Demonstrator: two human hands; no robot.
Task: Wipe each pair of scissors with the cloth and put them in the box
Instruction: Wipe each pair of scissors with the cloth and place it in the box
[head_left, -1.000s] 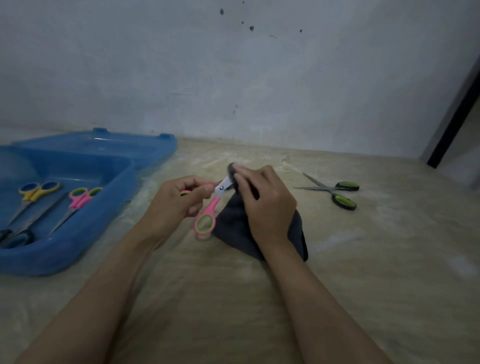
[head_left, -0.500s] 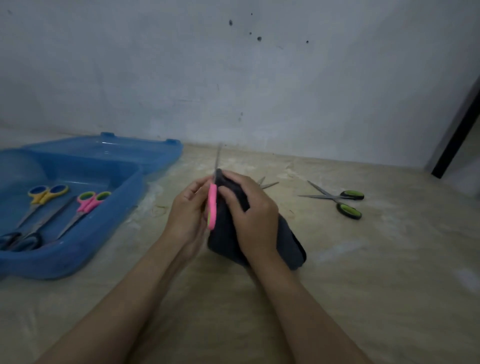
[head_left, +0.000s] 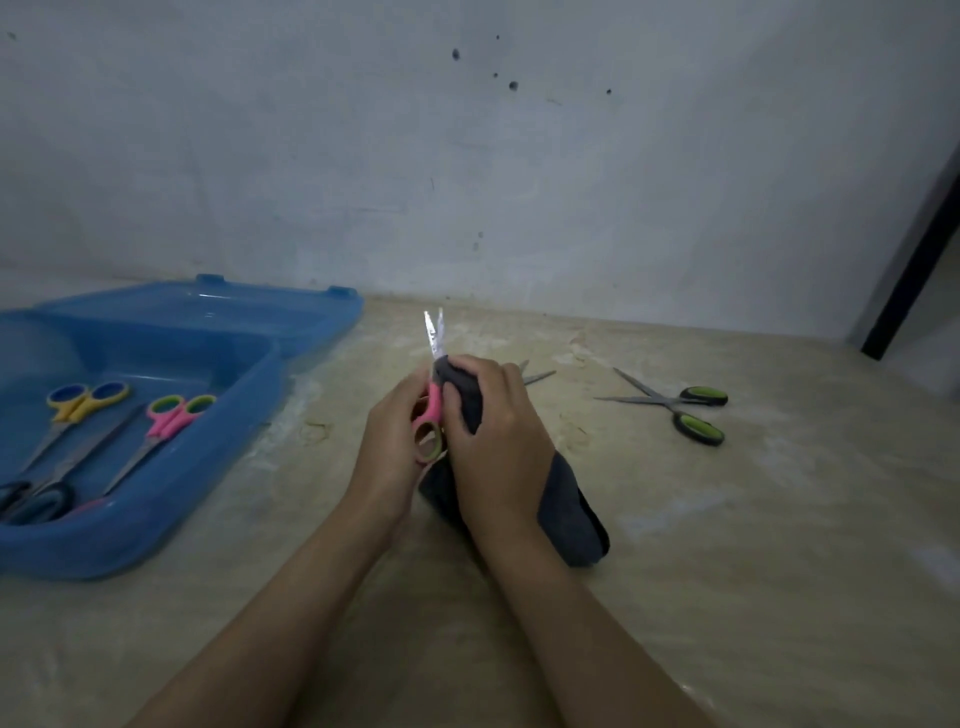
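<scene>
My left hand (head_left: 392, 452) grips the handles of a small pink scissors (head_left: 432, 410), held upright with its blades slightly parted and pointing away from me. My right hand (head_left: 496, 436) holds a dark grey cloth (head_left: 569, 512) pressed against the scissors just above the handles; the cloth trails down onto the table. An open blue box (head_left: 156, 499) at the left holds a yellow-and-blue pair (head_left: 78, 402), a pink-and-green pair (head_left: 174, 413) and a dark-handled pair (head_left: 36, 501).
Black-and-green scissors (head_left: 685, 408) lie open on the beige table at the right. Blade tips of another pair (head_left: 537, 375) show just behind my right hand. The box's lid (head_left: 208, 306) lies open toward the wall. A dark door frame stands at far right.
The pink scissors turned from lying sideways to standing upright. The cloth slid down from the blades to the base near the handles, baring the blade tips.
</scene>
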